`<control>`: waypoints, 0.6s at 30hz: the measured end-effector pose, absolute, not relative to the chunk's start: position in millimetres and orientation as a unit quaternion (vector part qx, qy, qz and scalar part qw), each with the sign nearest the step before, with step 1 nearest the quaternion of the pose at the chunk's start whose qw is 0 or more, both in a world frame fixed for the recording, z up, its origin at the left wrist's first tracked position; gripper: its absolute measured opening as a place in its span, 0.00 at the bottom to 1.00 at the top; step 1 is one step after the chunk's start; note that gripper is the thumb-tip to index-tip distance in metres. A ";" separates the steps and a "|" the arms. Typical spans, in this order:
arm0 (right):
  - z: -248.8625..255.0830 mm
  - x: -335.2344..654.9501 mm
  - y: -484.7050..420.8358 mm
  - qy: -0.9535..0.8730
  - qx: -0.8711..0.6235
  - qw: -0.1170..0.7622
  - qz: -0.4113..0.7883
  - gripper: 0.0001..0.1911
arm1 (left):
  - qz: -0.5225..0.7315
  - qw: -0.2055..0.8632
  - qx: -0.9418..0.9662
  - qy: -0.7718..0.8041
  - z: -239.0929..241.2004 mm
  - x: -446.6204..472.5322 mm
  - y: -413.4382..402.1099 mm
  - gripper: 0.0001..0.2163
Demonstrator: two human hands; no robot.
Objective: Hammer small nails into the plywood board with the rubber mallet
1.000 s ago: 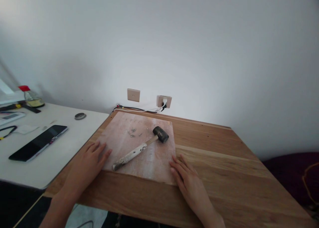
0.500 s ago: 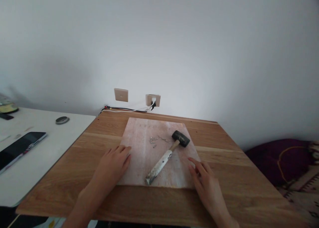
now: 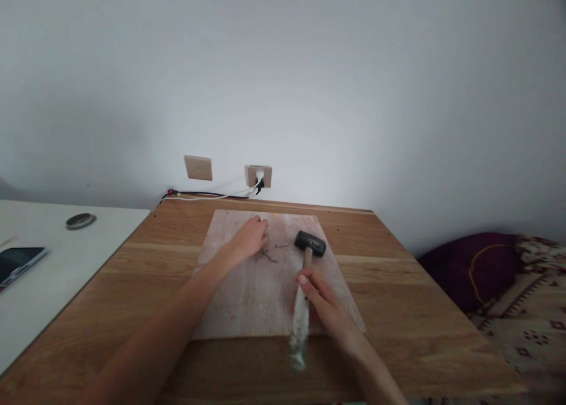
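Observation:
A mallet (image 3: 310, 243) with a black head and a worn white-coated wooden handle lies over a pale wooden board (image 3: 239, 310). My right hand (image 3: 319, 292) is wrapped round its handle, below the head; the handle's lower end reaches past the board's near edge. My left hand (image 3: 253, 237) is over the upper part of the board, fingers curled down and pressed together. What they hold, if anything, is hidden. Small metal pieces (image 3: 269, 256), which look like nails or screws, lie just right of and below that hand; another small metal piece (image 3: 282, 246) lies closer to the mallet.
The board rests on a wooden table (image 3: 389, 310) against a white wall. Cables (image 3: 207, 196) run along its back edge to a wall socket (image 3: 259, 176). On the left, a white table (image 3: 53, 293) carries a phone (image 3: 20, 263) and a round lid (image 3: 81, 221). Purple fabric (image 3: 455, 269) is at right.
My right hand has moved onto the mallet's handle and gripped it, swinging the handle's end to the right and nearer. My left hand has reached forward from the board's edge to the metal pieces.

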State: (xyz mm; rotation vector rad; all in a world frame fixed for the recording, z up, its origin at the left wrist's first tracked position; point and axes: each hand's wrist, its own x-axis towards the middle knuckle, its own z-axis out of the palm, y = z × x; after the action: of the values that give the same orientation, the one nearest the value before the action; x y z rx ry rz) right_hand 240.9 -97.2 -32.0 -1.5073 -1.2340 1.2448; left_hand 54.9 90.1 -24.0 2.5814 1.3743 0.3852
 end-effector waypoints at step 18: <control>-30.4 325.1 -113.9 -0.610 -0.672 0.356 0.224 0.35 | 0.291 0.265 0.850 0.351 -32.7 128.1 137.3 0.07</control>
State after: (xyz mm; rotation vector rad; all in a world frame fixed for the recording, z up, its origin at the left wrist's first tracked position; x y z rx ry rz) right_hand 325.1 -113.9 -30.4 -1.7358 -1.5755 0.5777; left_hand 128.1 137.3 -32.7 2.2955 0.9472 0.7854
